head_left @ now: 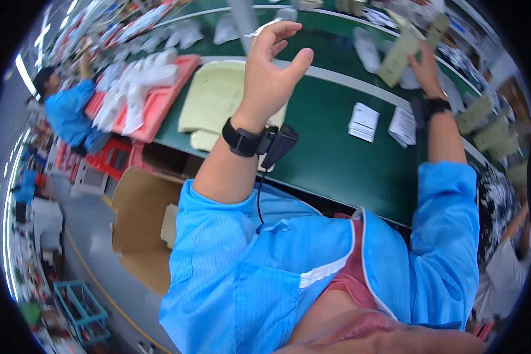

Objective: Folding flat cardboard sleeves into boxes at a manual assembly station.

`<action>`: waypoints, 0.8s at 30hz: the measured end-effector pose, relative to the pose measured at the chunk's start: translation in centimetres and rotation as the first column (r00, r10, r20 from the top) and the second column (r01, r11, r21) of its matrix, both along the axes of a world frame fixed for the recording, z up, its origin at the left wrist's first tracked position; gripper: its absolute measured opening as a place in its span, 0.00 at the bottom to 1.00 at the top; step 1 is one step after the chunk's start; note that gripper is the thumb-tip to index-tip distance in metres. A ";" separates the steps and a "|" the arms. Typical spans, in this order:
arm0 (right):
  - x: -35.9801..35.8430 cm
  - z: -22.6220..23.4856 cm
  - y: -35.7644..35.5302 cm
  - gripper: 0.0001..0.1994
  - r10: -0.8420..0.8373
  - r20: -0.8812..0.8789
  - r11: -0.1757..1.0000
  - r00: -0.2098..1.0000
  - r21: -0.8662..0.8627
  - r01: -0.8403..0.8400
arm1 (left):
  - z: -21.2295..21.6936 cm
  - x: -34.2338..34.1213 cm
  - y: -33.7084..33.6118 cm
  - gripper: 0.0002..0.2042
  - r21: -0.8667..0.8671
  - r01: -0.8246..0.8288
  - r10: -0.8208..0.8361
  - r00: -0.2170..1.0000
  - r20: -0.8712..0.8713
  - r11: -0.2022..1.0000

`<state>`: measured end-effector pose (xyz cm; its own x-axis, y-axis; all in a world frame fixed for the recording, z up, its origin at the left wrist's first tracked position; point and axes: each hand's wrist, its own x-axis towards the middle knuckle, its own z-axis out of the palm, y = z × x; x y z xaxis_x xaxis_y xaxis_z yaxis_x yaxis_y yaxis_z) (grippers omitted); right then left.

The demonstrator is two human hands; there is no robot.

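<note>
My left hand [271, 76] is raised over the green table [330, 165], its fingers loosely curved and the thumb apart, with nothing in it. It is above the right side of a stack of pale yellow-green card sheets [215, 97]. At the far right, my right hand [426, 71] reaches across the belt, with its thumb and fingers at the edge of a pale green folded card [400, 58]. That card stands tilted, and its far side is partly hidden. Both wrists wear black straps, the left one with a small black device [280, 146].
Two stacks of printed white leaflets [364, 122] [403, 126] lie on the table. A pink tray [150, 118] with white wrapped items stands left, near a person in blue [71, 112]. An open cardboard box [144, 221] is by my left side. Clear-wrapped pieces [367, 50] lie along the belt.
</note>
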<state>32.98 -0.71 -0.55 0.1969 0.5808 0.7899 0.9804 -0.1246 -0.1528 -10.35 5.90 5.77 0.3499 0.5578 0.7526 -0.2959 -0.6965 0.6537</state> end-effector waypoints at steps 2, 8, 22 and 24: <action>-4.2 1.9 -1.3 0.26 0.019 0.120 0.978 0.993 0.202 -0.043 | -0.6 -3.9 2.9 0.20 0.004 -0.127 0.127 0.990 -0.055 0.992; -21.0 0.8 -6.3 0.20 0.551 -0.158 0.816 0.819 -0.101 -0.569 | -3.4 -20.9 16.8 0.24 0.356 -0.705 0.776 0.452 -0.440 0.613; -27.7 -3.5 -6.6 0.13 0.575 -0.714 0.473 0.399 -0.108 -0.875 | -8.0 -28.0 31.2 0.23 0.914 -0.292 0.898 -0.257 -0.358 0.281; -27.8 -3.9 -6.7 0.12 0.557 -0.733 0.467 0.390 -0.112 -0.877 | -7.9 -27.8 31.7 0.21 0.911 -0.202 0.845 -0.345 -0.409 0.359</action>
